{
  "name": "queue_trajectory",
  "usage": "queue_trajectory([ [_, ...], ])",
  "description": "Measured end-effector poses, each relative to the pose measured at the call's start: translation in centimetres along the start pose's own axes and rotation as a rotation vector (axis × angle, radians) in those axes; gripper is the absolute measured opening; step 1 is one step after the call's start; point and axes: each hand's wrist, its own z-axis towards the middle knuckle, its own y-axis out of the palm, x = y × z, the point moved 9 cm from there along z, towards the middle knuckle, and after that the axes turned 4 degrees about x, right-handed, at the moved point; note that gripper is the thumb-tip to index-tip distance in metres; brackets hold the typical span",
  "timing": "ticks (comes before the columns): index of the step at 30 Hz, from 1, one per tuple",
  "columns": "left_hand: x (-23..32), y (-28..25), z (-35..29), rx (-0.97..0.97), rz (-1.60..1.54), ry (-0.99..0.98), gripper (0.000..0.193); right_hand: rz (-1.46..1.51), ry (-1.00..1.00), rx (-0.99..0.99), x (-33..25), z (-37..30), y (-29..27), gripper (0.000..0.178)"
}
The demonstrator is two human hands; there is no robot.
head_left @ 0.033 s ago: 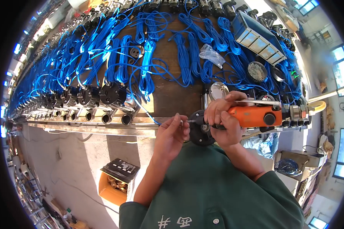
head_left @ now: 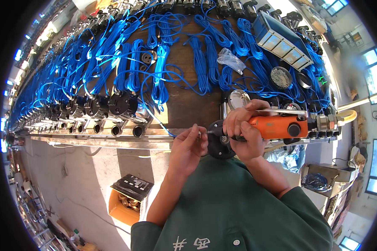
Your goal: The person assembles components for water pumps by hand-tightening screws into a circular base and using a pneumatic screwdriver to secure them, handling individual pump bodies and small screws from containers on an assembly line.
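Observation:
My right hand (head_left: 247,131) is wrapped round an orange air screwdriver (head_left: 276,127), which lies sideways with its bit pointing left. A metal lever runs along the tool's upper side, and a yellow hose (head_left: 347,118) joins its right end. My left hand (head_left: 190,146) is closed in a pinch at the bit's tip, on a small metal piece that looks like a screw (head_left: 200,134). Just behind the bit, close to my body, is a round black pump end cover (head_left: 219,148) with screws in its face. My right hand hides part of it.
Coiled blue cables (head_left: 159,75) and several steel pumps (head_left: 123,104) with black ends cover the bench. A bowl of small screws (head_left: 281,78), a blue-grey crate (head_left: 282,42) and a clear plastic bag (head_left: 231,61) lie beyond my right hand. An open cardboard box (head_left: 123,207) stands at lower left.

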Motion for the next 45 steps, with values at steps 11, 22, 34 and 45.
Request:
queue_trajectory([
  [11,-3.2,1.6,8.8,-0.002,0.354,0.005,0.025,-0.242,-0.069,0.264,-0.2,-0.9,-11.1,0.026],
  [22,-4.0,2.0,8.0,-0.051,0.527,-0.036,0.016,-0.291,0.174,0.342,0.6,-2.6,-14.0,0.028],
  [34,-4.4,7.1,6.0,-0.171,0.411,-0.099,0.017,0.140,-0.113,0.428,-3.4,0.4,-12.1,0.031],
  [45,-7.2,9.0,1.6,-0.172,1.030,0.080,0.020,0.345,-0.060,0.514,-6.6,-4.3,-16.0,0.037],
])
